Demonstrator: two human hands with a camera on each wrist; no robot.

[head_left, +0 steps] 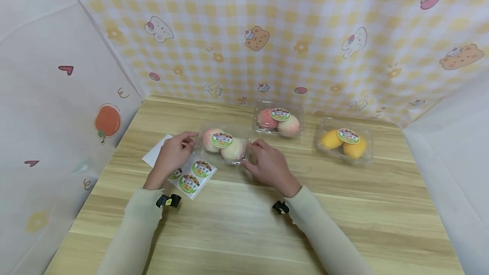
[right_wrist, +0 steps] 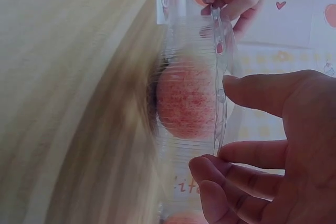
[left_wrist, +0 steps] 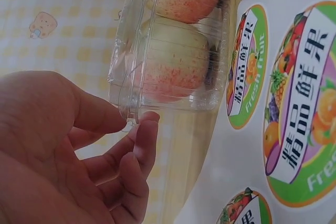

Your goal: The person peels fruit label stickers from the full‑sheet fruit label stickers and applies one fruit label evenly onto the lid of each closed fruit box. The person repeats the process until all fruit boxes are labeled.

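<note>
A clear plastic fruit box (head_left: pixel 236 156) holds two pale pink peaches (head_left: pixel 211 140), with a round fruit label (head_left: pixel 221 139) on its lid. My left hand (head_left: pixel 175 152) pinches the rim at the box's left end between thumb and forefinger; the left wrist view shows this grip at the rim's corner. At the right end, my right hand (head_left: pixel 269 165) holds the rim, thumb and forefinger set apart along it in the right wrist view. Under and beside my left hand lies a white sticker sheet (head_left: pixel 206 181) with several round fruit labels (left_wrist: pixel 302 108).
Behind and to the right stands another labelled clear box (head_left: pixel 298 116) with two peaches. Farther right, a third labelled box (head_left: pixel 366 141) contains two yellow fruits (head_left: pixel 354 149). A checked cloth (head_left: pixel 302 71) hangs along the back edge of the wooden table (head_left: pixel 237 232).
</note>
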